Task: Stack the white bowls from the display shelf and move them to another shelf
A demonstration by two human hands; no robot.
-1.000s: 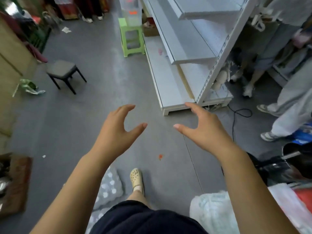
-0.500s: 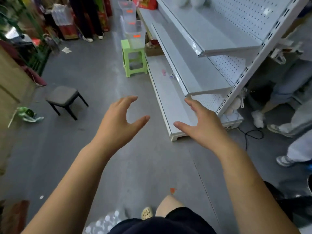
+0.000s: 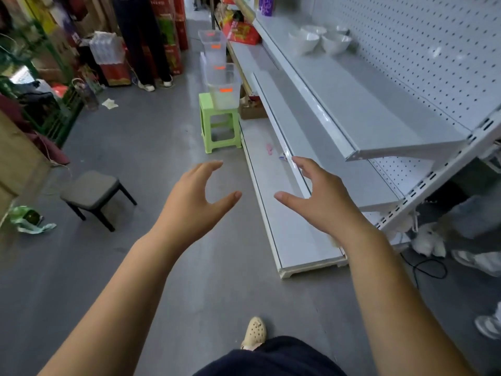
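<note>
Several white bowls (image 3: pixel 320 40) stand side by side at the far end of the upper white display shelf (image 3: pixel 374 104), near the pegboard back wall. My left hand (image 3: pixel 198 202) and my right hand (image 3: pixel 320 202) are both held out in front of me over the grey floor, fingers spread and loosely curved, holding nothing. The bowls are well beyond both hands, up and to the right. Below that shelf run a middle shelf (image 3: pixel 349 183) and a bottom shelf (image 3: pixel 287 229), both bare apart from small scraps.
A green plastic stool (image 3: pixel 217 123) with clear tubs (image 3: pixel 223 85) stacked on it stands against the shelf ahead. A dark low stool (image 3: pixel 92 191) is at left. A person (image 3: pixel 141 39) stands in the aisle; other people's legs (image 3: pixel 477 234) are at right.
The view has lifted and moved along the aisle, bringing the bowls on the upper shelf into sight. Both hands stay empty in the same spread pose.
</note>
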